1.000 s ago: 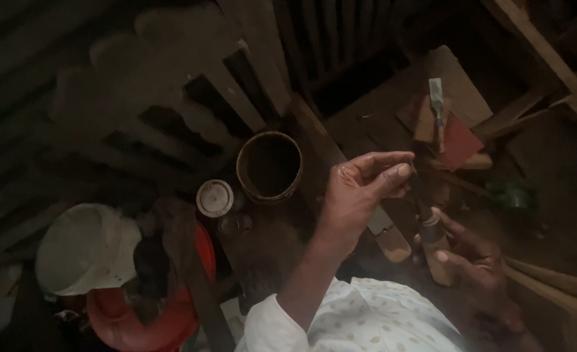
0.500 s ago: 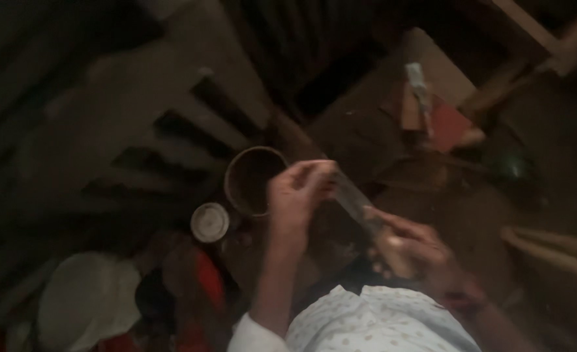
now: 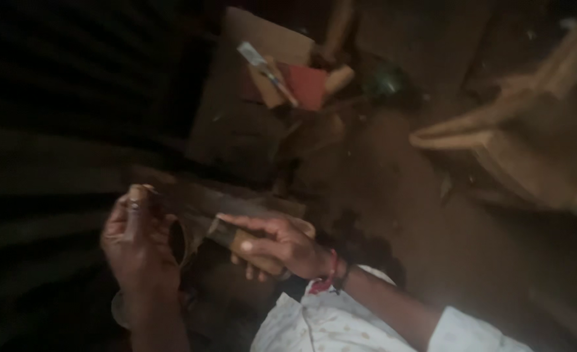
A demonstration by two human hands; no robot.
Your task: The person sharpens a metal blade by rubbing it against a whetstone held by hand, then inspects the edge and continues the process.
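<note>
My right hand (image 3: 276,246) grips the pale wooden handle of a wide paintbrush (image 3: 200,207), whose dark bristles point left. My left hand (image 3: 138,241) is raised at the brush's bristle end, fingers curled, thumb and fingertips pinching at the tip of the bristles. Behind my left hand the rim of a brown can (image 3: 179,242) shows in part. The scene is dim and blurred.
A cardboard sheet (image 3: 262,45) lies on the dirt floor further away with a second brush (image 3: 265,68) and a red block (image 3: 306,86) on it. Pale wooden furniture pieces (image 3: 523,137) stand at the right. Dark slatted wood fills the left.
The view has swung right and the bucket and lid have left the frame. My left hand has come down onto the brush's bristles and both hands have shifted left.
</note>
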